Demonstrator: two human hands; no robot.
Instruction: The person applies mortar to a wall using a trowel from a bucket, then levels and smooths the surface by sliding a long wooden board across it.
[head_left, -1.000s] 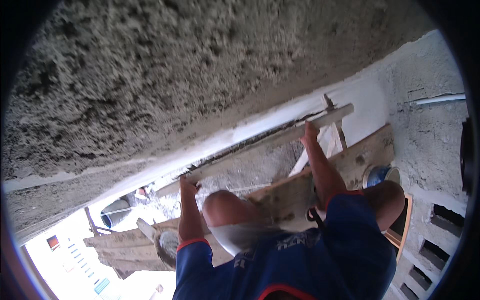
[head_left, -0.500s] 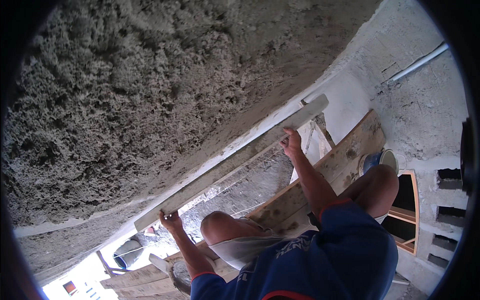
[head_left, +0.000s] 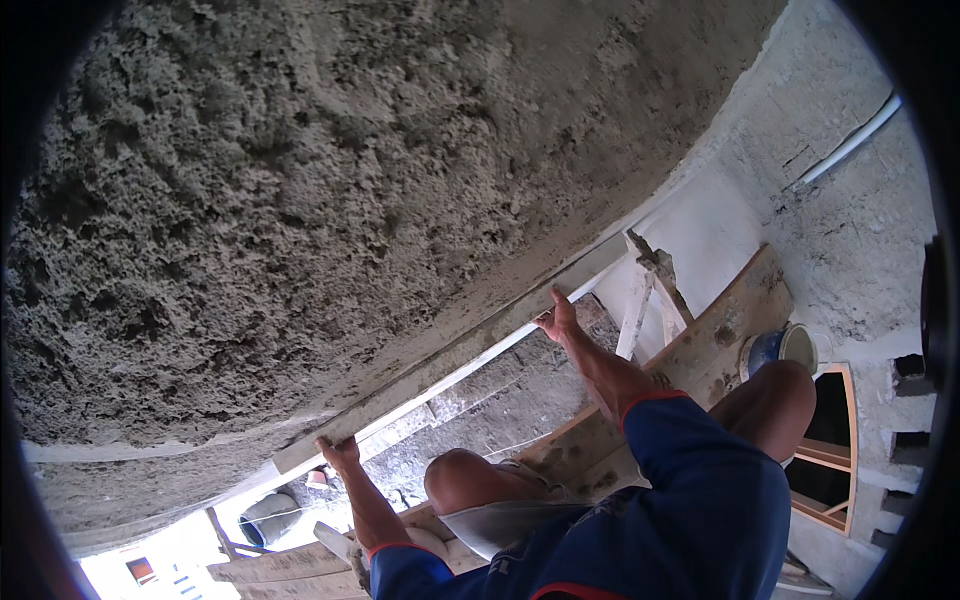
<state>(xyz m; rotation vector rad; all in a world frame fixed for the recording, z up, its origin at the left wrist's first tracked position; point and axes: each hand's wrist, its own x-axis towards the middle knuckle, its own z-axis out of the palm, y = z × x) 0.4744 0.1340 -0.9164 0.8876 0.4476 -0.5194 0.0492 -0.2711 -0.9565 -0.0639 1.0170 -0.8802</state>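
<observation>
A long, pale, flat straightedge [head_left: 450,356] lies slantwise along the lower edge of a rough grey mortar surface [head_left: 290,200], apparently touching it. My left hand [head_left: 340,456] grips the straightedge near its lower left end. Farther up to the right, my right hand [head_left: 560,318] holds it by the near edge, thumb up on its face. Both arms are stretched out. The mortar is pitted and coarse at the left and smoother toward the right rim. The straightedge's far face is hidden.
Wooden planks [head_left: 725,315] run beneath my bent knees. A blue-and-white bucket [head_left: 762,352] stands by my right knee. A splattered wooden support [head_left: 658,272] rises beyond the right hand. A dark drum-like container [head_left: 268,518] lies lower left. At right are a wooden frame [head_left: 850,450] and a pale pipe [head_left: 852,138].
The straightedge has moved up against the mortar's lower edge, its right end now lower in view. My right hand has shifted slightly left and down; both hands keep their grip.
</observation>
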